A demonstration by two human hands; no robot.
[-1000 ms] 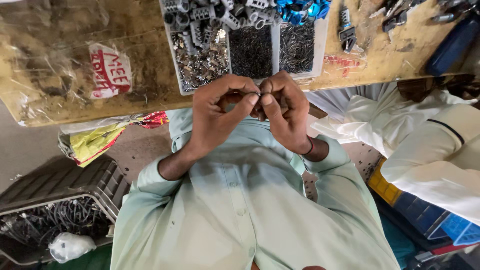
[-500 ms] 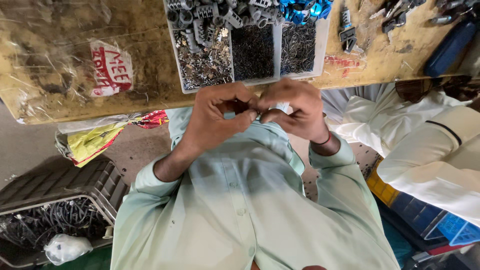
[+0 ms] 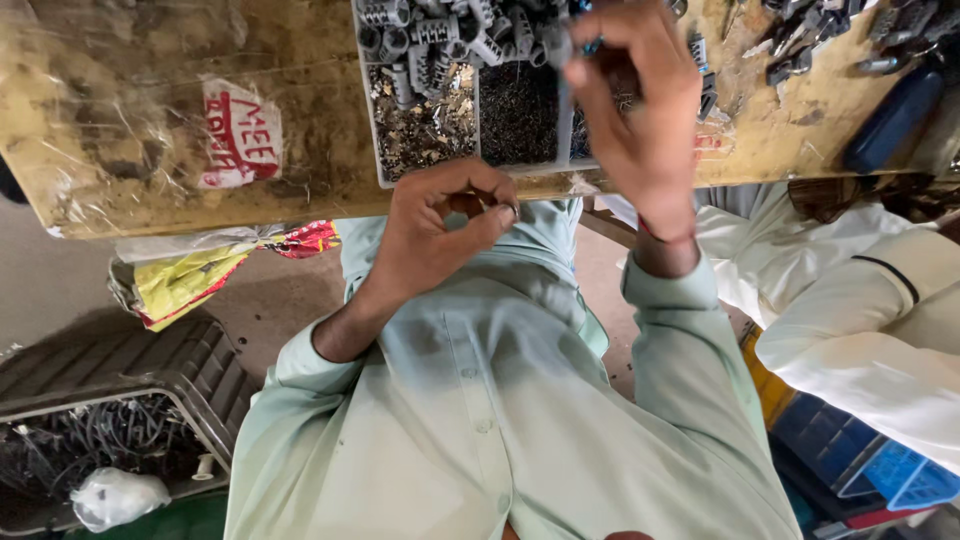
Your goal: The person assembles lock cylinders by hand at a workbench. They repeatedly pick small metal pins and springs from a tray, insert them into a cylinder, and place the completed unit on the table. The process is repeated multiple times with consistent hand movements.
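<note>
My left hand (image 3: 440, 228) is held in front of my chest just below the table edge, with thumb and forefinger pinched on a small metal ring-like part (image 3: 507, 208). My right hand (image 3: 640, 110) is raised over a clear compartment tray (image 3: 372, 130) on the wooden table (image 3: 150, 110). Its fingertips are closed on a thin grey piece (image 3: 565, 95) with a blue bit at the top; the piece is blurred. The tray holds grey plastic fittings (image 3: 440, 35) and heaps of small dark metal parts (image 3: 518, 115).
Another person in white clothing (image 3: 860, 320) sits at the right. A black crate with cables (image 3: 120, 445) and a yellow-red wrapper (image 3: 195, 282) lie at the left. Metal tools (image 3: 820, 35) and a dark blue object (image 3: 895, 115) rest on the table's right end.
My hands were joined together at my chest; now my right hand has lifted away up over the tray, while my left hand stays low with its pinch.
</note>
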